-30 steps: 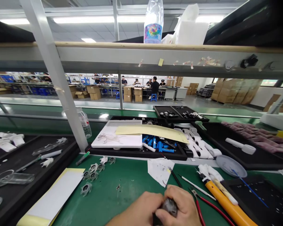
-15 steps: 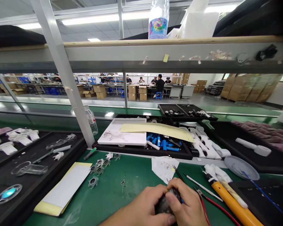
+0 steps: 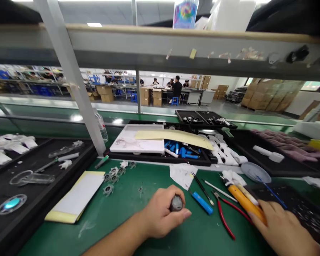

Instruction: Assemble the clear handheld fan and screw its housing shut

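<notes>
My left hand (image 3: 162, 213) is closed around a dark grey cylindrical part (image 3: 176, 203), whose round end shows between thumb and forefinger; the rest is hidden in the palm. At the right, my right hand (image 3: 278, 224) has its thumb and fingers around the orange handle of a soldering iron (image 3: 241, 199). Between the hands lie a blue battery cell (image 3: 202, 203) with a wire at one end, dark tweezers (image 3: 203, 188), and red-handled cutters (image 3: 224, 213) with their handles spread. A thin white stick (image 3: 220, 190) rests just beyond the cutters.
Several small grey impellers (image 3: 114, 174) and a paper pad (image 3: 77, 195) lie on the green mat to the left. Behind stands a black tray (image 3: 160, 161) of blue cells. A white scrap of paper (image 3: 182, 174) and a clear round lid (image 3: 256, 172) lie nearer. A metal post (image 3: 77, 85) rises at left.
My right hand has left the dark part and moved right onto the soldering iron. My left hand keeps the part, now slightly higher in view. The blue cell has come into full view.
</notes>
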A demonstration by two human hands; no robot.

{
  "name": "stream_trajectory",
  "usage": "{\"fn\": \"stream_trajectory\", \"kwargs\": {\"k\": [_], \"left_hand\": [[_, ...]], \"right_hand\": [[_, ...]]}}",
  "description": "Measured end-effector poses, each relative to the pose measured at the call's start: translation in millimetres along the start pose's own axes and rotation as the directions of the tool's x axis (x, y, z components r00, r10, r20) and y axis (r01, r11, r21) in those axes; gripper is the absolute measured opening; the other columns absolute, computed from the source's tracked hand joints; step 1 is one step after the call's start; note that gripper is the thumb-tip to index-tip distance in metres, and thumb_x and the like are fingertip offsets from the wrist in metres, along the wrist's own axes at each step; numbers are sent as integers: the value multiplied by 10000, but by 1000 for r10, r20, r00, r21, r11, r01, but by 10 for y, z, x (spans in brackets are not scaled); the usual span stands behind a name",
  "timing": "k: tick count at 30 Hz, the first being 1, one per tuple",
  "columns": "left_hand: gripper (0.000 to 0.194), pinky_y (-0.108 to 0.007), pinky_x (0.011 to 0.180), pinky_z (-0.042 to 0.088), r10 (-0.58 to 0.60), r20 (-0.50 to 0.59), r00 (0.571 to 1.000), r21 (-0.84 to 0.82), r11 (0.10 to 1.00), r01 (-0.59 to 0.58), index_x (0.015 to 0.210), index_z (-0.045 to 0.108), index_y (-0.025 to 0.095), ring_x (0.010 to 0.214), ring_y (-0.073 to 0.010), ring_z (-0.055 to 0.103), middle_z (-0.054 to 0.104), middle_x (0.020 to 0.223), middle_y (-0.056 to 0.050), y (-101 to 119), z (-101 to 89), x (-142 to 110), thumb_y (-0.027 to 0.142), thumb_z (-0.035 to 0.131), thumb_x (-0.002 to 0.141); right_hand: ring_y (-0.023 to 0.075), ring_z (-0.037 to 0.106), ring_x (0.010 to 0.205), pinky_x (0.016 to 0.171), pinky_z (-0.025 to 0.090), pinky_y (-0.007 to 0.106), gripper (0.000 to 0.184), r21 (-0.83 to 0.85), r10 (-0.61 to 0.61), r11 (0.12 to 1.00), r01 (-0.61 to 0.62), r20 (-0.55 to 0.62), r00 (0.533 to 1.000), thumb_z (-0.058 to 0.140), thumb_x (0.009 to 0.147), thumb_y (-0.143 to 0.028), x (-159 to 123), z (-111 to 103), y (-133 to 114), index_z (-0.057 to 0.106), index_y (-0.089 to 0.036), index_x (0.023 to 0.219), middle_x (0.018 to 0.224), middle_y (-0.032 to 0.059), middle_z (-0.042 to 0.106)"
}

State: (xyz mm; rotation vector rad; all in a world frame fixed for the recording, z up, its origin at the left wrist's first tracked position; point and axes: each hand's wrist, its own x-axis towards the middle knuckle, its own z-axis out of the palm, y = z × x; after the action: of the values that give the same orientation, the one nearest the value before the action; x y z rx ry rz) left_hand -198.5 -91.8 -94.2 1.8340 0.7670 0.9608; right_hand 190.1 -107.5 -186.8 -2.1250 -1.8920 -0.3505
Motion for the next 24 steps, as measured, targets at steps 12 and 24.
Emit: {"fn": "stream_trajectory", "kwargs": {"k": [12, 24], "left_hand": [[99, -339, 711, 395, 168, 59, 984, 53, 984, -171, 954, 555, 234, 694, -206, 552, 611, 768, -54, 526, 127, -493, 332, 566, 969], [342, -269, 648, 411, -181, -149, 972, -472, 877, 91, 953, 573, 229, 669, -146, 530, 538, 791, -2, -34, 563, -881, 565, 628, 921]], "right_hand": [[348, 672, 922, 781, 487, 429, 250, -76, 57, 996, -37, 292, 955, 536, 910, -334, 13, -303, -246, 658, -129, 985, 935, 165, 693], [330, 706, 972, 791, 484, 390, 580, 158, 190, 958, -237, 265, 945, 462, 891, -219, -125, -539, -441, 379, -35, 1436, 1183, 227, 663]]}}
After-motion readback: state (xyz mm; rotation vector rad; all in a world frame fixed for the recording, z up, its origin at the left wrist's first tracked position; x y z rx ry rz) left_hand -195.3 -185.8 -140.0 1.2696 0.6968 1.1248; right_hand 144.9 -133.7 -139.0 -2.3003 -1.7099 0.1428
